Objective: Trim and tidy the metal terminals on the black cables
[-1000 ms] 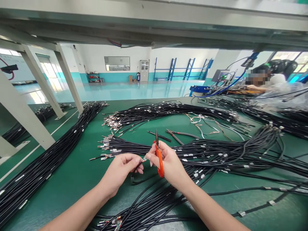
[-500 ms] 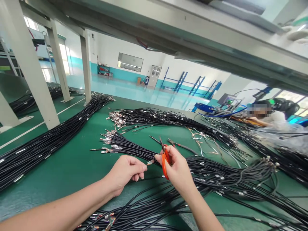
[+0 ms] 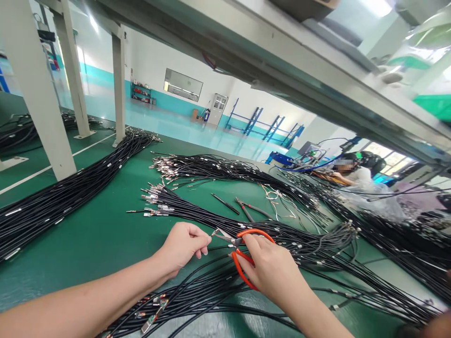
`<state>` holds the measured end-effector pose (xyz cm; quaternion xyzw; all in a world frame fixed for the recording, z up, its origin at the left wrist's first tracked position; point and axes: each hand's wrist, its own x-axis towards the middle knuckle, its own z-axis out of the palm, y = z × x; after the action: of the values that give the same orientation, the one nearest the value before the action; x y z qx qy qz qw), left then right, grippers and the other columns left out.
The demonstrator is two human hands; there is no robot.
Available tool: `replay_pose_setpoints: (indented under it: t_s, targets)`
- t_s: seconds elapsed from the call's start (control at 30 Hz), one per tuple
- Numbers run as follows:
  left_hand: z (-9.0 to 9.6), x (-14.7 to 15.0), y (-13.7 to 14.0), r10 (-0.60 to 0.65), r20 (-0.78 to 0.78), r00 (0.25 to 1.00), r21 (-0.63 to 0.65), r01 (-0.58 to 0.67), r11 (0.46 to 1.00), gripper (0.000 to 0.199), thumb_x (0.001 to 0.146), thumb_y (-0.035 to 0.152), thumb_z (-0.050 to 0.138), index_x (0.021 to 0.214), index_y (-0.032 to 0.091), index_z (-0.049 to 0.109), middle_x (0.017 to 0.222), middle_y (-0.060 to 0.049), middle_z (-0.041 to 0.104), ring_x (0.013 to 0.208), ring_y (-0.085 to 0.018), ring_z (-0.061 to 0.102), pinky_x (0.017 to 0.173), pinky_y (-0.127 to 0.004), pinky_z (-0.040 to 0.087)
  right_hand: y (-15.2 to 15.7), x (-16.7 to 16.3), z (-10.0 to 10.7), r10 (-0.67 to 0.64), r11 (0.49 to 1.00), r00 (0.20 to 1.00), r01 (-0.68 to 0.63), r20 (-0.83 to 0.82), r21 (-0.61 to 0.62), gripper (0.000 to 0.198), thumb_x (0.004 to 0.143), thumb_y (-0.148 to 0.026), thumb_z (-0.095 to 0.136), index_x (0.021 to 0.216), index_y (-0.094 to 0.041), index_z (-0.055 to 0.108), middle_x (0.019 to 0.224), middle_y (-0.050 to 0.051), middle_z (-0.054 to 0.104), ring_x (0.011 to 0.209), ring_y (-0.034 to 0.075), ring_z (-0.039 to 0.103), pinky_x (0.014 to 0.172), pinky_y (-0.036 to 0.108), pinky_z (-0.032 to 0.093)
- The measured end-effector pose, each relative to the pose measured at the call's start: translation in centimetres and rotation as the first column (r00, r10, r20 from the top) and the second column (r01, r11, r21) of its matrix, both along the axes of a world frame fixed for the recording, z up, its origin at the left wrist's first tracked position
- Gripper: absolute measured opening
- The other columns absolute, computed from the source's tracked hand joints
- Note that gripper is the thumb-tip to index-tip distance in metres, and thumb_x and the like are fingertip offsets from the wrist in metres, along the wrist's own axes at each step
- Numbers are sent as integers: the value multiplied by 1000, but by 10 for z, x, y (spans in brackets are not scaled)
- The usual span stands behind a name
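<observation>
My left hand (image 3: 185, 246) is closed, thumb and fingers pinching a thin cable end; only a small bit shows at the fingertips, and the hand hides the rest. In my right hand (image 3: 273, 263) is a pair of scissors with orange handles (image 3: 243, 277). Their blades (image 3: 225, 235) are spread and point left, right at the pinched end; whether they touch it I cannot tell. Just behind lies a bundle of black cables (image 3: 190, 206) with metal connectors at its left end. Another cable bundle (image 3: 197, 286), with bare connector ends, lies below my hands.
Pliers (image 3: 248, 209) and a black pen-like tool (image 3: 225, 203) lie on the green table (image 3: 116, 225). More black cables (image 3: 81, 188) run along the left, past white posts (image 3: 120, 84). A beam (image 3: 282, 56) crosses overhead. A co-worker (image 3: 357, 173) sits far right.
My right hand has turned and shifted right and down, and the scissors have swung from upright to pointing left with blades spread at my left fingertips. The camera view has shifted slightly.
</observation>
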<state>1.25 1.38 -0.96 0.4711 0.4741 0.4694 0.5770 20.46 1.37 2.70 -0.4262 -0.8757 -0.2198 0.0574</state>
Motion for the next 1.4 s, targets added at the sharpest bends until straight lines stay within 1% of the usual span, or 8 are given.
replay_pose_setpoints:
  t_s: [0.13, 0.37, 0.57, 0.67, 0.83, 1.0, 1.23, 1.4]
  targets:
    - [0, 1, -1, 0, -16, 1000, 13, 0, 1000, 13, 62, 20, 55, 51, 13, 59, 45, 1, 54, 40, -7, 43, 44, -19, 33, -4, -5, 2, 0, 1000, 998, -1, 66, 11, 10, 78, -24, 50, 74, -16, 52, 62, 7, 61, 56, 20, 58, 46, 27, 37]
    - [-2, 2, -2, -3, -49, 999, 23, 4, 1000, 13, 61, 17, 53, 49, 14, 57, 45, 1, 55, 40, -8, 45, 44, -19, 35, -8, -7, -2, -26, 996, 992, 15, 120, 93, 8, 79, -22, 52, 75, -15, 51, 60, 3, 59, 54, 17, 57, 48, 26, 34]
    - [-4, 4, -4, 2, -76, 997, 28, 1, 1000, 14, 62, 18, 52, 49, 14, 56, 45, 1, 54, 40, -8, 44, 43, -19, 35, -12, -10, 4, -25, 991, 980, -2, 196, 133, 7, 75, -19, 57, 72, -15, 53, 57, 2, 57, 51, 17, 56, 47, 26, 31]
    - [-5, 5, -4, -1, -82, 997, 36, 3, 999, 14, 63, 18, 52, 50, 14, 56, 46, 1, 54, 41, -8, 45, 44, -20, 35, -14, -12, 8, -44, 994, 971, 17, 236, 112, 5, 72, -14, 58, 71, -15, 53, 56, 2, 57, 49, 17, 56, 45, 26, 29]
    - [-5, 5, -4, 5, -95, 995, 50, 0, 999, 15, 63, 18, 52, 50, 15, 56, 46, 1, 54, 41, -9, 45, 44, -20, 35, -14, -16, 12, -78, 997, 950, 70, 302, 37, 9, 69, -8, 58, 69, -15, 53, 56, 3, 59, 48, 17, 57, 42, 25, 27]
    - [-5, 5, -6, 12, -94, 995, 52, -7, 999, 15, 63, 17, 51, 49, 15, 55, 46, 1, 54, 41, -8, 45, 44, -20, 35, -14, -17, 12, -119, 989, 943, 139, 311, -43, 9, 71, -8, 58, 71, -15, 52, 58, 4, 61, 48, 18, 59, 40, 24, 26]
    - [-4, 5, -5, 15, -87, 996, 47, -11, 999, 17, 64, 17, 52, 48, 15, 54, 46, 1, 54, 41, -8, 45, 44, -20, 35, -13, -18, 11, -144, 978, 934, 185, 328, -98, 7, 74, -10, 57, 71, -15, 53, 56, 3, 62, 46, 19, 60, 38, 25, 21]
    - [-2, 5, -6, 11, -70, 998, 32, -9, 999, 17, 64, 18, 53, 47, 15, 55, 46, 1, 54, 41, -8, 44, 44, -20, 35, -14, -18, 10, -154, 967, 932, 211, 328, -146, 6, 74, -9, 56, 72, -14, 54, 57, 3, 63, 46, 20, 61, 38, 25, 22]
